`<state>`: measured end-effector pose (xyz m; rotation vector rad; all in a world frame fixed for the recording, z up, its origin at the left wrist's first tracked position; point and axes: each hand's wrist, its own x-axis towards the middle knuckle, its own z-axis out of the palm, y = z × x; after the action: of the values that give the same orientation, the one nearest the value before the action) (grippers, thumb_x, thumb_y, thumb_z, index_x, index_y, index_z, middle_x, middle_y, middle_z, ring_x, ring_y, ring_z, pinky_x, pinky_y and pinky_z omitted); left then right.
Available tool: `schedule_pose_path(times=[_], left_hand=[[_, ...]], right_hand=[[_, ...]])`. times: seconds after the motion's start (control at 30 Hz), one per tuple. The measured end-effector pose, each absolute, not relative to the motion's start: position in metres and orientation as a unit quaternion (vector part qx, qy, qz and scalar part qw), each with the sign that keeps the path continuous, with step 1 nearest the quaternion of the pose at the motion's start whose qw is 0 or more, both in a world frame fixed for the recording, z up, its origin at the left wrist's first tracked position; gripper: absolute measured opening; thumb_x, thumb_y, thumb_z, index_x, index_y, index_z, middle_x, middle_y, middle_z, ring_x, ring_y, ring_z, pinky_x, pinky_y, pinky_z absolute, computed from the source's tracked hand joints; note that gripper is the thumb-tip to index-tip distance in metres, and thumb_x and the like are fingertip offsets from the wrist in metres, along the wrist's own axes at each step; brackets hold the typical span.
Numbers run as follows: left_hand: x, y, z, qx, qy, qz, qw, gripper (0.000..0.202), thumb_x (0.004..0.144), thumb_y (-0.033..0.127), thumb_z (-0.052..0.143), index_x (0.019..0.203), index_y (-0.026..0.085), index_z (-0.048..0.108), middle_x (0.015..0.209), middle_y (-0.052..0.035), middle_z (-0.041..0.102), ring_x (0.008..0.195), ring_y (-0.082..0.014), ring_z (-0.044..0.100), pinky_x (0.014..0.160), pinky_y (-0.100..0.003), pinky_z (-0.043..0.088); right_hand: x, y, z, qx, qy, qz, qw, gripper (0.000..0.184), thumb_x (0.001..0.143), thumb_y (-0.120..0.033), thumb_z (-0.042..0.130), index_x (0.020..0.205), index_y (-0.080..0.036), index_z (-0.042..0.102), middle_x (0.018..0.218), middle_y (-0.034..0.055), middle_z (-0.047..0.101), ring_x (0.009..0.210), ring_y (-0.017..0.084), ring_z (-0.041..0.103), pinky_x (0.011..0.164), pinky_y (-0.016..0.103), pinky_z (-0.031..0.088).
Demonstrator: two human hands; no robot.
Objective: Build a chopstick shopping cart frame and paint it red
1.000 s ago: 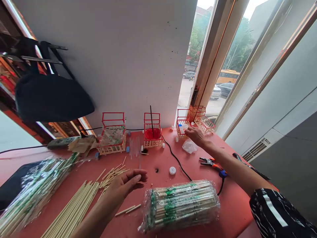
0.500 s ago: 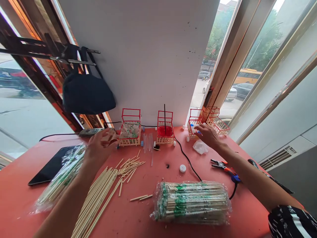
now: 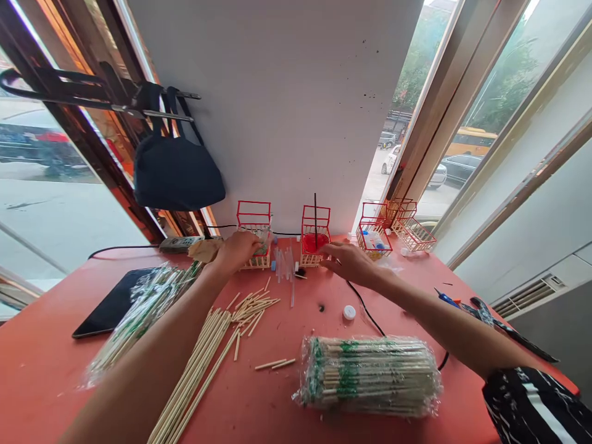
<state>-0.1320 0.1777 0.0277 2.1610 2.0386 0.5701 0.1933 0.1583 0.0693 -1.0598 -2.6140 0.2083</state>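
My left hand (image 3: 237,251) reaches to the far side of the red table (image 3: 41,376) and closes on the front of a small red-and-wood stick basket (image 3: 254,233) stuffed with clear wrappers. My right hand (image 3: 348,261) hovers palm down, fingers spread, just in front of a second small basket (image 3: 315,242) that holds a red cup and a black stick. Loose bamboo sticks (image 3: 210,345) lie near my left forearm. A plastic-wrapped bundle of chopsticks (image 3: 370,374) lies close to me.
More small red baskets (image 3: 375,229) stand at the back right by the window. A white cap (image 3: 349,312), a black cable (image 3: 370,316), pliers (image 3: 451,300), a dark tablet (image 3: 111,305), another wrapped stick bundle (image 3: 139,317) and a hanging dark bag (image 3: 178,176) surround the spot.
My left hand has moved forward from near the table's middle to the left basket. My right hand has come away from the right-hand baskets toward the middle one. The view shifted right.
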Motion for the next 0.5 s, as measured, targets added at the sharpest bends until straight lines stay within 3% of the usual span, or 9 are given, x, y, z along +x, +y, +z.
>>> schedule_pose_path(times=[0.13,0.23,0.33,0.4,0.5], left_hand=[[-0.135,0.176,0.029,0.717,0.675,0.171,0.039,0.024,0.087,0.028,0.055,0.071,0.018,0.07,0.088,-0.0152,0.076,0.099,-0.035,0.071,0.087,-0.038,0.045],[-0.14,0.168,0.033,0.695,0.688,0.207,0.009,0.039,0.09,0.039,0.055,0.107,0.009,0.074,0.118,-0.022,0.074,0.119,-0.0375,0.065,0.102,-0.041,0.043],[-0.15,0.162,0.034,0.597,0.756,0.268,0.013,0.054,0.088,0.045,0.057,0.126,0.007,0.067,0.128,-0.0234,0.07,0.128,-0.041,0.06,0.106,-0.046,0.043],[-0.156,0.16,0.032,0.547,0.788,0.271,0.078,0.048,0.082,0.045,0.064,0.117,0.012,0.068,0.113,-0.0178,0.075,0.12,-0.0431,0.064,0.097,-0.047,0.046],[-0.162,0.16,0.03,0.517,0.799,0.274,0.139,0.025,0.072,0.038,0.071,0.087,0.019,0.065,0.078,-0.0069,0.073,0.101,-0.0413,0.07,0.082,-0.04,0.048]], right_hand=[[0.132,0.158,0.065,-0.347,-0.917,0.149,0.131,0.035,0.097,-0.024,0.067,0.132,-0.022,0.07,0.112,0.0079,0.076,0.09,0.019,0.07,0.078,0.028,0.048],[0.088,0.165,0.059,-0.347,-0.92,0.138,0.117,0.04,0.098,-0.03,0.065,0.138,-0.026,0.067,0.124,0.0097,0.073,0.108,0.025,0.071,0.085,0.032,0.052],[0.057,0.174,0.051,-0.375,-0.913,0.13,0.099,0.047,0.098,-0.034,0.061,0.145,-0.026,0.061,0.131,0.0112,0.072,0.114,0.028,0.07,0.085,0.036,0.057],[0.045,0.178,0.045,-0.382,-0.912,0.126,0.082,0.045,0.098,-0.034,0.059,0.143,-0.027,0.062,0.127,0.01,0.073,0.112,0.028,0.072,0.082,0.037,0.059],[0.034,0.179,0.041,-0.391,-0.91,0.116,0.08,0.037,0.097,-0.029,0.059,0.132,-0.026,0.069,0.121,0.0101,0.075,0.103,0.029,0.073,0.079,0.039,0.061]])
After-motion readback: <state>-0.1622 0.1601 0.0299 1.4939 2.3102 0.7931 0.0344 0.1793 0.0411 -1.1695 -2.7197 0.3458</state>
